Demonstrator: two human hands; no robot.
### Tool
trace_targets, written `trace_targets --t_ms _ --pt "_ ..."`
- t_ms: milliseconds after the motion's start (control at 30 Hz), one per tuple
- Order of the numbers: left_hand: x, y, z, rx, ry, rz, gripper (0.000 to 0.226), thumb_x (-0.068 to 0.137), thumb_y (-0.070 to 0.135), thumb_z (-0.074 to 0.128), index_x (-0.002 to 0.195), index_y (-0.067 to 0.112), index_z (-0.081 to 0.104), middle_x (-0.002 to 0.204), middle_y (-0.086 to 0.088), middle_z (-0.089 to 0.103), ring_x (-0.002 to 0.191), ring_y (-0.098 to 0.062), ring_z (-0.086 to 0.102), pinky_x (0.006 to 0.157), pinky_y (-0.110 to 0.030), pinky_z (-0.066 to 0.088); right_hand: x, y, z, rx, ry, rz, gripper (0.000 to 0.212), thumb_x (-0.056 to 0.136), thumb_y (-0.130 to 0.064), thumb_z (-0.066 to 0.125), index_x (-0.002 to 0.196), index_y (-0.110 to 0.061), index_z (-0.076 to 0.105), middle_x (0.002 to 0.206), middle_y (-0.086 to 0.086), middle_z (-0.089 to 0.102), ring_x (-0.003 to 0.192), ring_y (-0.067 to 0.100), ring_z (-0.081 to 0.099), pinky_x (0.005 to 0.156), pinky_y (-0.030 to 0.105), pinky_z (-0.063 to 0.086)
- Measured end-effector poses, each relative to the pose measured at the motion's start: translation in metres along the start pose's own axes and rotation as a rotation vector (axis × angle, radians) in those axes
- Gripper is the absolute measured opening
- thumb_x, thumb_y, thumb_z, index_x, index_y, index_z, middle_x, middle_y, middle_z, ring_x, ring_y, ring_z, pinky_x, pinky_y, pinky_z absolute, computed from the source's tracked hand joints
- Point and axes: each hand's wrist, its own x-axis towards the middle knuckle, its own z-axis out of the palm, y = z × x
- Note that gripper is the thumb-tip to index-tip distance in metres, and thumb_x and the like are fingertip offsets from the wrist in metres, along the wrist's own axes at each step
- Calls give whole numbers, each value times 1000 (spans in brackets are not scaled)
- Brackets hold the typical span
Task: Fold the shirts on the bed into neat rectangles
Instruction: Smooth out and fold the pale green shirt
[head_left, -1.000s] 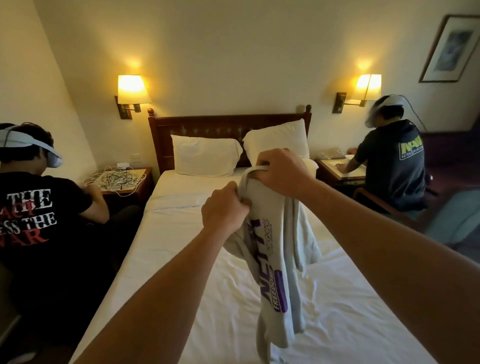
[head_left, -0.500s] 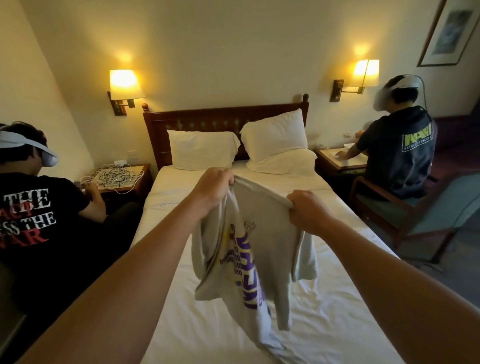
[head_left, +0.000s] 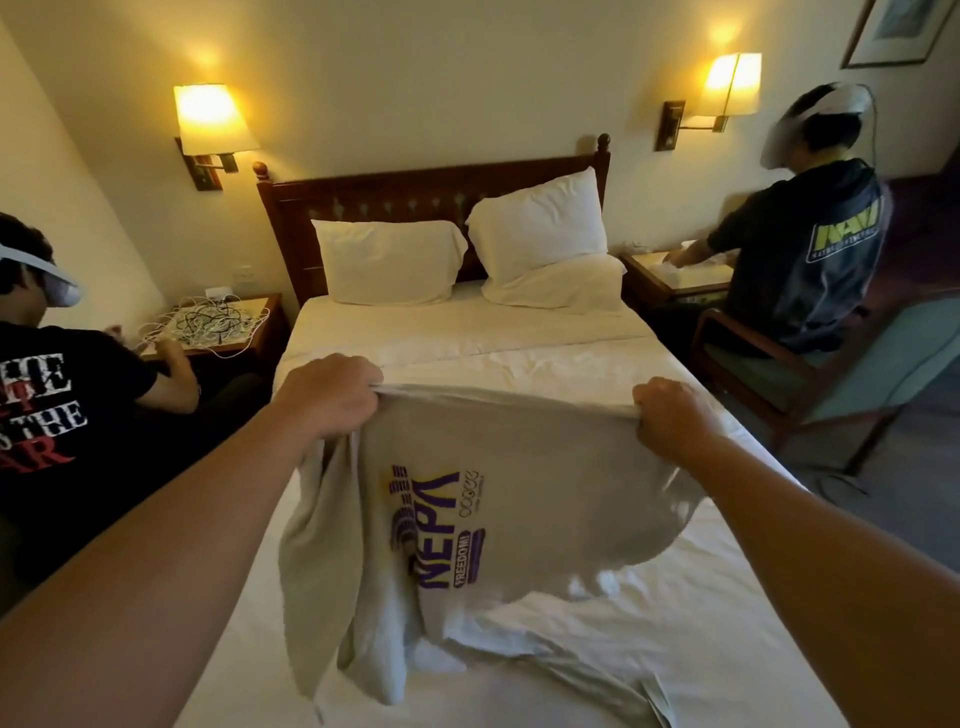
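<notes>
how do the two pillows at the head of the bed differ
The left pillow lies low and long, leaning slightly against the headboard; the right pillow is propped up steeply on one corner, tilted. The left pillow sits straight on the bed sheet; the right one sits on another flat pillow. Both are white and plump.

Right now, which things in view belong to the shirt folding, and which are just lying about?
Job:
- grey shirt, held spread
- left hand and right hand, gripping its top edge
- bed

Lying about:
- two pillows
- tangled cables on the nightstand
- wall lamps
</notes>
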Motion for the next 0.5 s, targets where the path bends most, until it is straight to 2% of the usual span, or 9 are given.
trace_targets --t_ms 67,133,200,267,367,433,500 --pt "8 -12 13 -123 -129 -32 25 90 0 47 68 8 55 69 -9 54 66 -25 52 56 -33 30 4 7 3 -35 -10 6 20 93 -14 52 110 -15 64 113 7 63 108 29 60 91 40 52" --pt "16 -25 25 -202 -180 -52 30 89 -3 48 61 8 47 63 -10 46 62 -24 46 57 -34 27 9 9 4 -14 -24 36 18 93 -12 50 101 -15 66 106 10 66 99 30 63 82 39 53" --pt "27 -38 37 -237 -105 -109 27 88 -1 51 61 5 51 65 -14 50 66 -29 51 58 -35 30 17 7 7 59 -33 63 16 91 -10 51 93 -13 66 99 13 66 92 33 62 76 38 52" --pt "41 -46 47 -269 -8 -209 23 87 0 51 64 4 52 68 -17 53 70 -35 55 57 -34 32 29 2 9 136 -40 93 12 90 -12 52 89 -14 64 97 14 65 90 35 62 76 40 53" --pt "70 -48 59 -430 27 -339 27 87 -8 46 64 7 42 67 -14 39 64 -30 44 57 -34 24 55 -4 14 149 -59 120 11 90 -22 54 88 -17 63 92 10 63 87 33 61 77 40 54" --pt "95 -48 65 -546 5 -412 28 89 -9 44 65 6 46 71 -15 43 71 -29 47 60 -34 29 79 -5 20 144 -71 128 10 87 -23 54 86 -17 62 91 9 63 85 31 60 76 37 52" --pt "127 -49 69 -662 46 -514 29 94 -5 44 70 7 54 81 -18 52 83 -32 53 70 -34 38 109 -5 25 160 -78 145 9 86 -21 54 85 -17 63 92 9 62 88 33 60 77 38 51"
